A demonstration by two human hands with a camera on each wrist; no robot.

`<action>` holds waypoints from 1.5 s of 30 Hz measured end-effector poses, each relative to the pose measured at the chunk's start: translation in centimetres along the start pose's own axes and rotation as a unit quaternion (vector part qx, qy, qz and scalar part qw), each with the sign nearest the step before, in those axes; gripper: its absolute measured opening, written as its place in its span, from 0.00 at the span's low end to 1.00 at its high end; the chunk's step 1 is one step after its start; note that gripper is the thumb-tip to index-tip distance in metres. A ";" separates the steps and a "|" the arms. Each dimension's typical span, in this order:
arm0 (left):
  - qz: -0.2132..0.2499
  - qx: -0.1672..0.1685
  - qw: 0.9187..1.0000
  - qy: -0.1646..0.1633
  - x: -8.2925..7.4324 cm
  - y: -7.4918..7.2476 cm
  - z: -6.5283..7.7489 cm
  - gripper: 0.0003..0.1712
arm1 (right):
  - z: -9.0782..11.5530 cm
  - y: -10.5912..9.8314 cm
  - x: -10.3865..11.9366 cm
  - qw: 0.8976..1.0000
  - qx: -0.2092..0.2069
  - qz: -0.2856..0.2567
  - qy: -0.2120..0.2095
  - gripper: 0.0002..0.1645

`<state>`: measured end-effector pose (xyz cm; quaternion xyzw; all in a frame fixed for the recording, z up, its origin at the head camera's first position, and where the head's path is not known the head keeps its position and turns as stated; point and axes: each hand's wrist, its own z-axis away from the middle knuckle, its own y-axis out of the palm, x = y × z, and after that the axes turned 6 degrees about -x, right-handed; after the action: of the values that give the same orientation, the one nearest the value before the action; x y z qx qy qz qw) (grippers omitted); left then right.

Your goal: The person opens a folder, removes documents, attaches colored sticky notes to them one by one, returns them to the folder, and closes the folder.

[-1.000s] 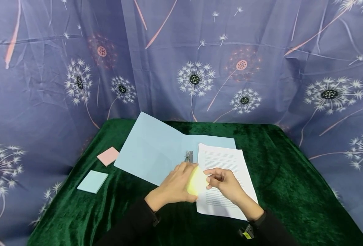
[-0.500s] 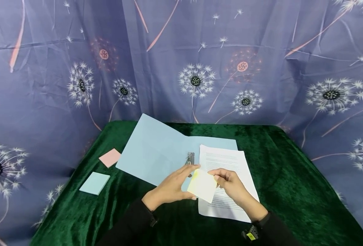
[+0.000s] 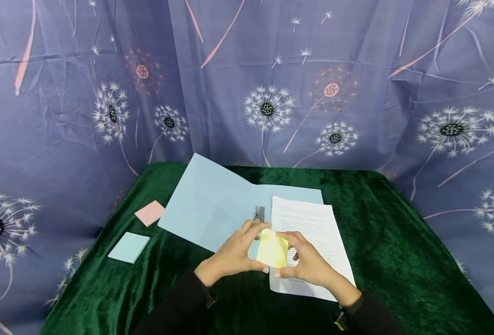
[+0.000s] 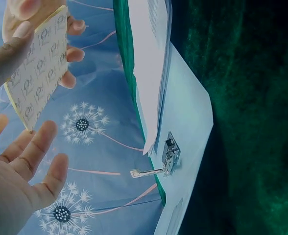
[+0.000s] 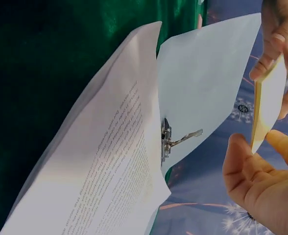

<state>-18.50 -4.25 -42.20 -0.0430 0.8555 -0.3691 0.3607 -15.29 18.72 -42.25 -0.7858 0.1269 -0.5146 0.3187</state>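
A yellow sticky note pad point(image 3: 272, 249) is held up between both hands, over the left edge of the printed sheets point(image 3: 305, 218). My left hand point(image 3: 232, 253) grips its left side, fingers at the top and thumb below. At its right side my right hand point(image 3: 309, 263) pinches it, index finger near the upper corner and thumb near the lower one. In the left wrist view the underside of the pad point(image 4: 41, 68) carries a repeated printed mark. From the right wrist view the pad point(image 5: 269, 105) appears edge-on and thin.
Under the sheets lies an opened light blue folder point(image 3: 209, 200) with a metal clip point(image 3: 260, 213), its lever raised. To the left are a pink note pad point(image 3: 149, 213) and a pale blue one point(image 3: 128, 247). Green velvet cloth point(image 3: 397, 242) covers the table; a patterned curtain hangs behind.
Half a second ago a pale face showed, pinched at its right edge by the right hand. Now the yellow face shows, and the right thumb has moved to the lower corner. The left hand stays nearly still.
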 end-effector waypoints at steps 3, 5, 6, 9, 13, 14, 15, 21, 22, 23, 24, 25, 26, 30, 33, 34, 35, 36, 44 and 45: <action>0.004 -0.002 1.000 0.006 0.1 0.1 0.0 0.55 | 0.1 0.1 0.1 1.000 -0.001 0.029 -0.013 0.52; 0.006 -0.002 1.000 0.009 0.1 0.2 0.0 0.55 | 0.1 0.2 0.1 0.999 -0.005 0.036 -0.016 0.51; 0.005 -0.002 1.000 0.010 0.1 0.3 0.0 0.55 | 0.1 0.2 0.1 0.999 -0.007 0.038 -0.017 0.50; 0.006 -0.002 1.000 0.007 0.1 0.3 0.2 0.55 | 0.2 0.1 -0.1 0.999 -0.004 0.035 -0.021 0.47; 0.010 0.001 1.000 -0.001 0.1 0.4 0.4 0.55 | 0.3 0.1 -0.5 1.000 0.010 0.015 -0.024 0.41; 0.013 0.003 1.000 -0.003 0.1 0.4 0.5 0.54 | 0.3 0.1 -0.6 1.000 0.011 0.009 -0.026 0.38; 0.017 0.003 1.000 -0.005 0.1 0.4 0.5 0.54 | 0.3 0.2 -0.6 1.000 0.012 0.003 -0.029 0.35; 0.060 0.006 0.997 -0.038 0.2 0.5 0.4 0.52 | 0.3 0.4 -0.6 0.999 -0.015 -0.015 -0.037 0.12; 0.070 0.005 0.996 -0.046 0.2 0.5 0.4 0.52 | 0.3 0.4 -0.5 0.999 -0.022 -0.014 -0.037 0.09; 0.079 0.005 0.995 -0.053 0.2 0.5 0.4 0.51 | 0.3 0.5 -0.5 0.999 -0.029 -0.016 -0.035 0.07; 0.085 0.003 0.995 -0.058 0.2 0.5 0.4 0.50 | 0.3 0.5 -0.5 0.999 -0.034 -0.017 -0.034 0.05; 0.091 0.001 0.994 -0.060 0.2 0.5 0.3 0.49 | 0.2 0.5 -0.6 0.999 -0.040 -0.017 -0.032 0.04; 0.096 -0.002 0.994 -0.061 0.2 0.5 0.3 0.48 | 0.2 0.6 -0.6 0.998 -0.047 -0.020 -0.029 0.03; 0.102 -0.015 0.993 -0.053 0.4 0.6 0.2 0.41 | 0.1 0.8 -0.7 0.997 -0.071 -0.031 -0.012 0.05; 0.098 -0.025 0.993 -0.054 0.5 0.7 0.3 0.43 | 0.1 0.9 -0.8 0.995 -0.095 -0.017 -0.002 0.05; 0.096 -0.029 0.993 -0.057 0.5 0.8 0.2 0.44 | 0.1 1.0 -0.8 0.995 -0.104 -0.006 -0.001 0.05; 0.093 -0.033 0.993 -0.060 0.5 0.8 0.2 0.45 | 0.1 1.0 -0.8 0.993 -0.115 0.005 0.000 0.05; 0.090 -0.035 0.993 -0.064 0.4 0.9 0.2 0.46 | 0.0 1.1 -0.8 0.992 -0.125 0.017 0.000 0.05; 0.084 -0.029 0.993 -0.077 0.4 1.1 0.2 0.45 | 0.0 1.2 -0.6 0.987 -0.150 0.019 -0.051 0.16; 0.085 -0.028 0.993 -0.076 0.4 1.2 0.2 0.43 | 0.0 1.2 -0.5 0.986 -0.152 0.017 -0.061 0.18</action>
<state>-18.46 -3.65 -43.27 -0.0085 0.8364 -0.3087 0.4529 -15.34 18.11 -43.40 -0.8526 0.1973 -0.4351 0.2117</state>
